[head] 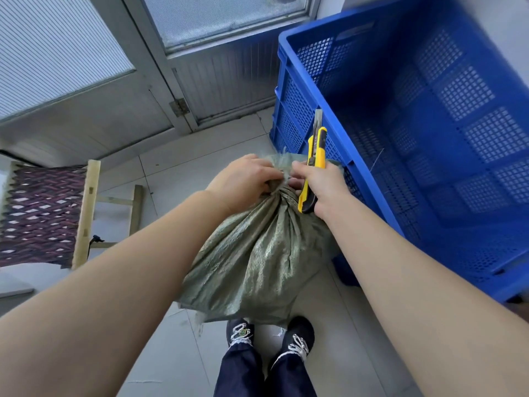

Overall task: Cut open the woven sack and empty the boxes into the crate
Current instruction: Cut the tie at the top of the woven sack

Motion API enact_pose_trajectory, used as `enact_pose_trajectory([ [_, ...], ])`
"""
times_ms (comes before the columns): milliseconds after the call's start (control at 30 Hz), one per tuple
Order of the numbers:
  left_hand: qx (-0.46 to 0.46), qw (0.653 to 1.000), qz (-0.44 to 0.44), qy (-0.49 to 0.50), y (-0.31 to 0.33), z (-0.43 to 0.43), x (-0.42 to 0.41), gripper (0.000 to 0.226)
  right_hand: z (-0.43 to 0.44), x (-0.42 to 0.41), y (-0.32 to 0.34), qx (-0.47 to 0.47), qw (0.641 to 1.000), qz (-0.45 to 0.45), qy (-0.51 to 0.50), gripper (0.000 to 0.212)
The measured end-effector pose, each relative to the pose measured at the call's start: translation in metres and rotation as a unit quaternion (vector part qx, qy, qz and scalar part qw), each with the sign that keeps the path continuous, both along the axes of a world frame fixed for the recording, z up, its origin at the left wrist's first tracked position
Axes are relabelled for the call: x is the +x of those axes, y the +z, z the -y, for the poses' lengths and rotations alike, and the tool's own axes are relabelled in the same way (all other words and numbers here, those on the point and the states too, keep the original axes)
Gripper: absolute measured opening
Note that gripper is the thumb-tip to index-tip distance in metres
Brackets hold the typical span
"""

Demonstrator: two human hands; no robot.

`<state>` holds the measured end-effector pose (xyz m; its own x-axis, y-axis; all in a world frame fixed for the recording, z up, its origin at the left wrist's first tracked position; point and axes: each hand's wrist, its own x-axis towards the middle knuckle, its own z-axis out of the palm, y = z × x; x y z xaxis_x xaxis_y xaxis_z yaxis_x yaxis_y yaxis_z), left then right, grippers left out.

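Overhead, from the wearer's own vantage: the large blue perforated plastic crate (429,138) stood on the pale tiled floor (177,179) at the person's right, with no boxes showing in the visible part of it. The olive-green woven sack (257,253) sat on the floor touching the crate's near wall, just ahead of the person's dark shoes (240,330), its mouth gathered into a tight neck. A wooden folding stool with a purple woven seat (43,213) stood well apart on the left.

The left hand (243,184) was clenched around the gathered neck. The right hand (323,187) was wrapped around a yellow-and-black snap-off utility knife (313,167), blade extended and pointing up and away from the sack, its tip over the crate wall.

Judged step: opening the sack, cut not yet begun; the fabric looked whole. The next move would call for turning the blade down to the neck or its tie while the left hand held it taut, fingers clear of the edge.

Hidden: the tie itself, under both hands; the boxes, inside the sack; the crate's far right and lower corner, cut off by the frame. The blade's edge was slightly blurred.
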<state>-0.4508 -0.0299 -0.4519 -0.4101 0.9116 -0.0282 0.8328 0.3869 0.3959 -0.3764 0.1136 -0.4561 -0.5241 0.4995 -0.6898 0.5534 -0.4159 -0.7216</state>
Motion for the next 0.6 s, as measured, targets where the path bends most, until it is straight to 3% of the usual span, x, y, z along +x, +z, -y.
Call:
enact_pose_trajectory([
  [100,-0.027,0.989,0.094,0.107,-0.004,0.002,0.000,0.032,0.001,0.014,0.011,0.109,0.991,-0.027,0.067,0.013],
  [267,-0.030,0.955,0.205,0.212,-0.009,0.001,0.002,0.030,0.005,0.038,0.010,0.168,0.968,-0.032,0.185,0.056],
  [500,0.012,0.913,0.277,0.299,-0.010,0.006,0.009,0.018,-0.003,0.069,0.002,0.294,0.904,-0.016,0.311,0.030],
  [600,0.024,0.903,0.287,0.320,-0.008,0.007,0.012,0.018,-0.008,0.079,0.004,0.354,0.874,0.033,0.333,0.037],
])
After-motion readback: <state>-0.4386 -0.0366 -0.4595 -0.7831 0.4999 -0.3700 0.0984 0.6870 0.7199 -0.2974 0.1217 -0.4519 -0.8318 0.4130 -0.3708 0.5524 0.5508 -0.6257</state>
